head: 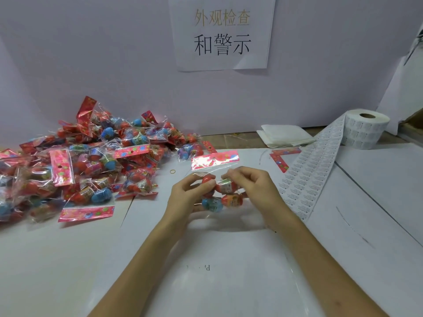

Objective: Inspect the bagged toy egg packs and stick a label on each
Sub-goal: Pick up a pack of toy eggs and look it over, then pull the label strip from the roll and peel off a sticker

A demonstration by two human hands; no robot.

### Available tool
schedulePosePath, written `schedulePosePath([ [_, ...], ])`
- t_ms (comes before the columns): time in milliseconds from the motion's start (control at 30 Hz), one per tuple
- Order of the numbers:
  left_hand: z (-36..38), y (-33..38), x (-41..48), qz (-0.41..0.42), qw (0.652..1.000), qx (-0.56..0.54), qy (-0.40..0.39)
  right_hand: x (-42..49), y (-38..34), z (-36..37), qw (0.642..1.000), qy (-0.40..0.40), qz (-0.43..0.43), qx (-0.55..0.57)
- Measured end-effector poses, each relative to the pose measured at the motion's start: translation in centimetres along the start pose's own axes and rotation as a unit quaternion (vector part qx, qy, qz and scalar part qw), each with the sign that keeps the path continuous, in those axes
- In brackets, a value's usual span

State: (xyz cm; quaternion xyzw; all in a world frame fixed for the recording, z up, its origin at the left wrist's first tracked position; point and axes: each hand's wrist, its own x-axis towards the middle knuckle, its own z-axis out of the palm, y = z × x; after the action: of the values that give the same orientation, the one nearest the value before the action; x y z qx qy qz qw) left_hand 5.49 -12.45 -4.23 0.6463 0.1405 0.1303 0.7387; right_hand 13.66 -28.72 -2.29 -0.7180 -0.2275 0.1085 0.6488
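Left hand (188,196) and right hand (255,186) hold one egg pack (230,199) (label roll (364,128) far right, pile (87,161) left).

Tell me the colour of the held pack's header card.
Shiny pink-red header card with flower print; head view.

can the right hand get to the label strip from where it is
Probably yes, once it lets go: the right hand and left hand both hold the egg pack, but the label strip lies flat just to its right with nothing between.

Pile of packs (75,161) left on table (57,259), label roll (364,128) far right — strip (311,170) trailing toward the front
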Motion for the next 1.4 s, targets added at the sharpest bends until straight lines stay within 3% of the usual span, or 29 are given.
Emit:
schedulePosePath([
  [100,-0.5,0.1,0.2,-0.01,0.999,-0.009,0.048,0.8,-0.2,-2.3,1.0,-0.006,-0.009,-0.012],
  [200,-1.0,-0.1,0.3,-0.019,0.995,-0.002,0.098,1.2,0.9,-5.6,0.979,-0.041,-0.025,-0.198],
  [267,-1.0,-0.4,0.3,-0.006,0.99,0.067,0.123,0.9,1.7,-7.4,0.951,-0.104,0.027,-0.29],
  [433,-0.3,-0.6,0.2,0.06,0.964,0.209,0.151,0.7,2.0,-9.3,0.932,-0.159,0.094,-0.312],
  [567,-0.1,-0.8,0.2,0.104,0.931,0.303,0.176,1.0,2.6,-8.8,0.93,-0.15,0.066,-0.329],
  [667,0.0,-1.0,0.0,0.184,0.893,0.354,0.208,1.3,3.1,-8.0,0.928,-0.125,0.021,-0.35],
  [767,0.1,-0.9,-0.1,0.258,0.883,0.354,0.17,1.5,3.5,-6.8,0.917,-0.114,-0.007,-0.381],
  [867,0.5,-1.2,-0.4,0.285,0.875,0.385,0.073,1.6,3.6,-6.5,0.928,-0.1,-0.01,-0.357],
  [967,0.8,-1.5,-0.7,0.297,0.842,0.45,-0.011,1.2,3.5,-7.5,0.926,-0.189,0.06,-0.322],
  [1067,0.5,-1.6,-0.3,0.278,0.829,0.484,-0.021,1.0,3.6,-7.9,0.905,-0.242,0.078,-0.341],
  [1200,0.2,-2.0,-0.2,0.245,0.809,0.534,0.003,1.1,3.9,-7.1,0.937,-0.19,0.048,-0.288],
  [1300,0.4,-1.9,-0.3,0.273,0.82,0.502,0.023,1.3,3.9,-6.5,0.952,-0.119,0.006,-0.281],
  [1400,1.1,-1.5,-0.7,0.267,0.891,0.363,0.049,1.5,3.4,-6.1,0.962,-0.068,-0.02,-0.264],
])
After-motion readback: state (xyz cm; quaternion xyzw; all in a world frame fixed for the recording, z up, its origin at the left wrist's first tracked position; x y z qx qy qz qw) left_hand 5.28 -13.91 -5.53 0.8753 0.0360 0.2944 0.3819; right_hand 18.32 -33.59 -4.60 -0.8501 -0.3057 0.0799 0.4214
